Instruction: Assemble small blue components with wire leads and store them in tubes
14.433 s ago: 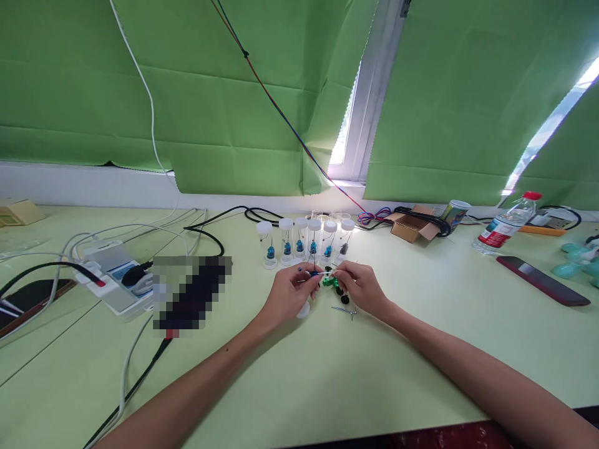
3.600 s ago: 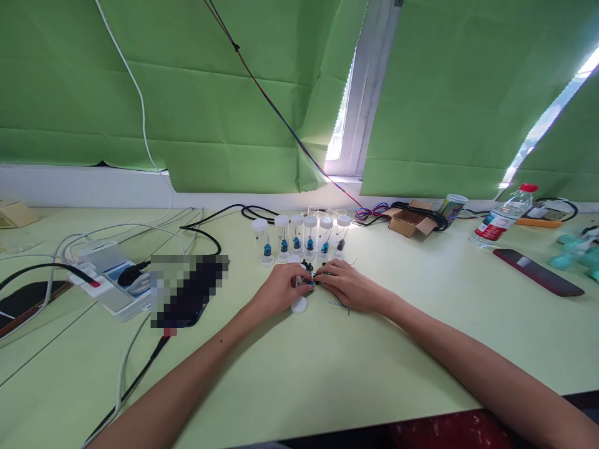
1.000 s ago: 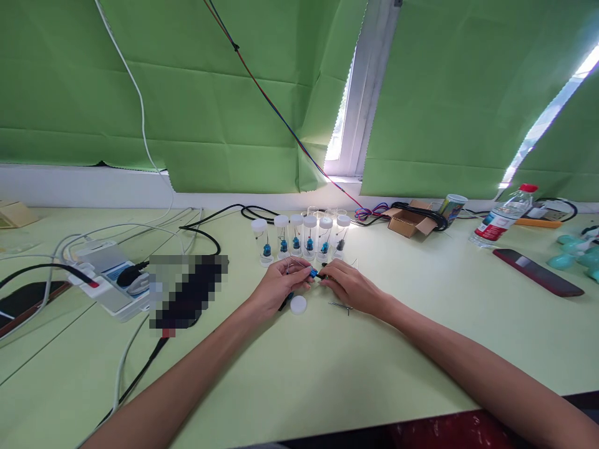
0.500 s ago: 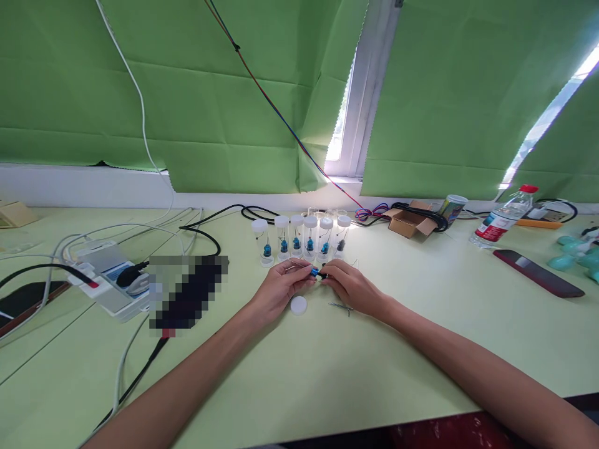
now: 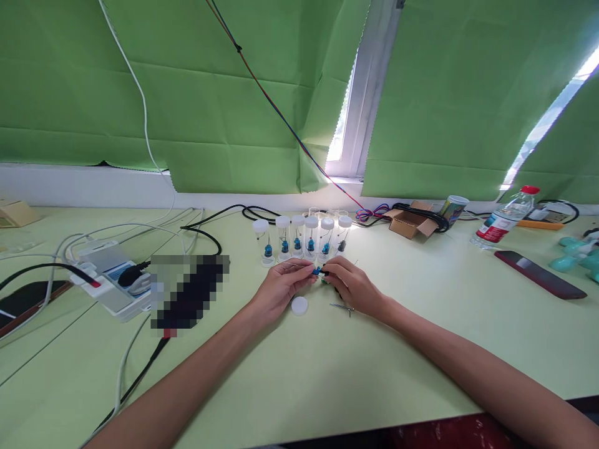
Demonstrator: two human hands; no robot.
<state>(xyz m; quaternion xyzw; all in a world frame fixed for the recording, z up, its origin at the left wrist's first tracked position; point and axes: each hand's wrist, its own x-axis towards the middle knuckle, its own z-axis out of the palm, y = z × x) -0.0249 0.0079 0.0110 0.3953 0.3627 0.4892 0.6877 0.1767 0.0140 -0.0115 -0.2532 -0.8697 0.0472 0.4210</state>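
Observation:
My left hand (image 5: 281, 288) and my right hand (image 5: 352, 287) meet fingertip to fingertip over the pale green table (image 5: 327, 368). Between them they pinch a tiny blue part (image 5: 317, 272) with a thin wire on it. A loose white cap (image 5: 299, 305) lies on the table just under my left hand. A small metal pin (image 5: 343, 307) lies below my right hand. Just behind the hands stands a row of clear vials with white caps (image 5: 304, 240), most holding a blue piece, the rightmost a dark one.
A white power strip (image 5: 110, 277) with plugs and cables sits at the left. At the back right are a small cardboard box (image 5: 409, 223), a cup (image 5: 453, 209), a water bottle (image 5: 508, 226) and a dark phone (image 5: 540, 274). Green blinds hang behind.
Over the last second the hands stayed nearly still, still pinching the blue part between them. About 3.6 s ago they were pressed down lower on the table.

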